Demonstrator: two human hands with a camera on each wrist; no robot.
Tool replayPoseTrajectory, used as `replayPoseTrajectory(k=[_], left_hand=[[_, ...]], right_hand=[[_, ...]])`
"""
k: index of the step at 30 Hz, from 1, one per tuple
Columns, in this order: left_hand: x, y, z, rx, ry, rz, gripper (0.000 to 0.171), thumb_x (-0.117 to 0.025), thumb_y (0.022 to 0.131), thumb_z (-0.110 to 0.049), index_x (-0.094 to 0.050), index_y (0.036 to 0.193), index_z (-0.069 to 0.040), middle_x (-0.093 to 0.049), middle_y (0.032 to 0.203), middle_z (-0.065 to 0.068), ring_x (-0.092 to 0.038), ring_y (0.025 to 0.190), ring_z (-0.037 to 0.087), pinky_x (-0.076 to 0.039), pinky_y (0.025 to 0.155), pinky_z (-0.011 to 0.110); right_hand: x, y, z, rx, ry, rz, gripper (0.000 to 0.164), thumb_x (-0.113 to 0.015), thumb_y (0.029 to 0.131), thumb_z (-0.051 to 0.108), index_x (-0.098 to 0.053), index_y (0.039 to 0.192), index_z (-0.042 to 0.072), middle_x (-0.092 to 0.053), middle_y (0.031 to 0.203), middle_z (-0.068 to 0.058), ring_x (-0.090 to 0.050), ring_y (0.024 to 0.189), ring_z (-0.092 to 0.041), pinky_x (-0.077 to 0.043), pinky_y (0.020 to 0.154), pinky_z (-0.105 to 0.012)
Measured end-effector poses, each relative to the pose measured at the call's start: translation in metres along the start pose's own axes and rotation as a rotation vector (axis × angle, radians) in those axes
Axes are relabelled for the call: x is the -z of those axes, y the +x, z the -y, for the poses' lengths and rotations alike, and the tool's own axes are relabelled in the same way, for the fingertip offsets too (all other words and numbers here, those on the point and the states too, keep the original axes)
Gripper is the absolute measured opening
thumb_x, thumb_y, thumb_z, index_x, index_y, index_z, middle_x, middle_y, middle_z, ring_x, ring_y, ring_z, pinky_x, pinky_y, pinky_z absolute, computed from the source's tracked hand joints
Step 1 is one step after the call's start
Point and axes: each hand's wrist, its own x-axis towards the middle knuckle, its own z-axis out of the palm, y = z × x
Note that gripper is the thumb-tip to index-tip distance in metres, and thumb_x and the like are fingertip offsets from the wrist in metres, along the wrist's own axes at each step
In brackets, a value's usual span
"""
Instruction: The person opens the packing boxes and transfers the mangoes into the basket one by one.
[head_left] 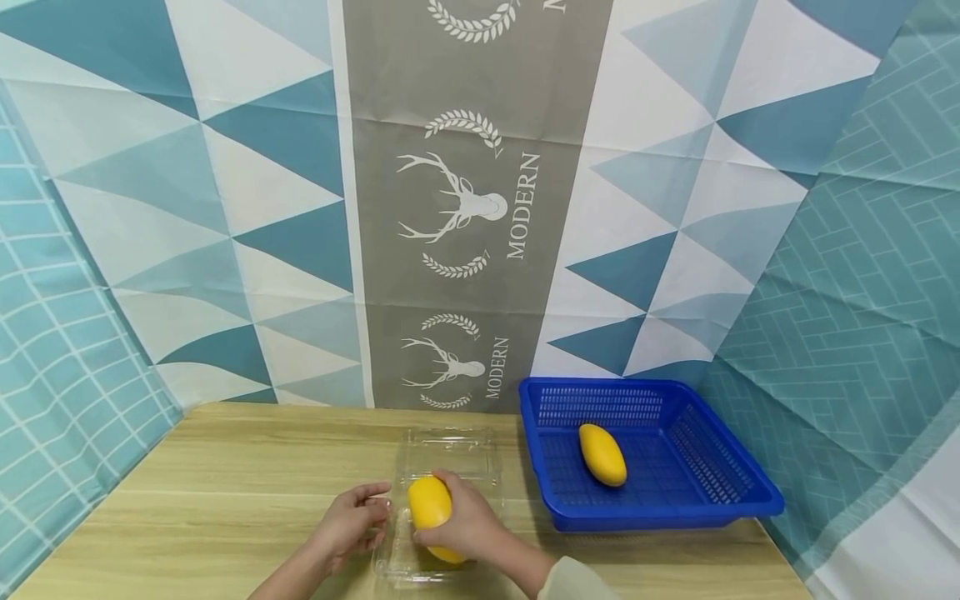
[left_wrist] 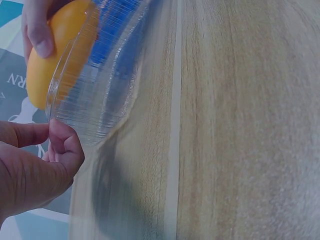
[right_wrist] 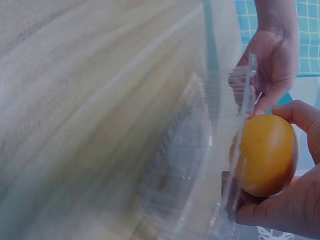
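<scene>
Your right hand (head_left: 468,523) is wrapped round the yellow mango (head_left: 431,502) over the near half of the clear container (left_wrist: 117,80), while your left hand (head_left: 351,527) pinches its rim. Expect the mango to be weighty, smooth and easily bruised, so favour a broad hold round its middle; the thin container should flex. To its right on the desk (head_left: 225,475), a second mango (head_left: 603,455) lies in the blue basket (head_left: 652,520).

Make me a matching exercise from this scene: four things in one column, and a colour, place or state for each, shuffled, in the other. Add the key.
1. Right hand
2. Left hand
3. Perforated plastic basket
4. Plastic container

A. Blue
B. At the container's left edge
C. Clear, see-through
D. Gripping a yellow mango

Pairs: 1-D, 2-B, 3-A, 4-C
</scene>
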Motion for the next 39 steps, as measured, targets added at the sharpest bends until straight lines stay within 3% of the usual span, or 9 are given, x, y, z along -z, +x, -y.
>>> replayPoseTrajectory(k=[9,21,39], left_hand=[[0.001,-0.002,0.0,-0.003,0.003,0.016,0.054,-0.054,0.086,-0.002,-0.032,0.134,0.013,-0.053,0.094,0.007,-0.051,0.072,0.013,-0.047,0.057,0.02],[0.004,-0.004,0.002,-0.016,0.004,0.062,0.056,-0.053,0.087,-0.003,-0.029,0.135,0.013,-0.053,0.093,0.006,-0.051,0.072,0.013,-0.045,0.056,0.019],[0.002,-0.003,-0.001,-0.018,0.004,0.046,0.057,-0.054,0.086,-0.003,-0.031,0.135,0.012,-0.054,0.093,0.006,-0.052,0.071,0.013,-0.045,0.056,0.02]], right_hand=[[0.018,0.0,0.004,0.025,-0.024,-0.004,0.085,-0.083,0.061,0.022,-0.043,0.135,0.006,-0.058,0.11,-0.01,-0.054,0.084,-0.018,-0.05,0.066,-0.035],[0.034,0.001,0.001,0.024,-0.058,-0.018,0.086,-0.082,0.062,0.024,-0.042,0.136,0.008,-0.058,0.112,-0.013,-0.056,0.087,-0.021,-0.051,0.068,-0.04],[0.066,0.006,0.007,0.055,-0.074,-0.075,0.081,-0.08,0.065,0.019,-0.042,0.136,0.005,-0.056,0.118,-0.017,-0.056,0.092,-0.026,-0.052,0.074,-0.044]])
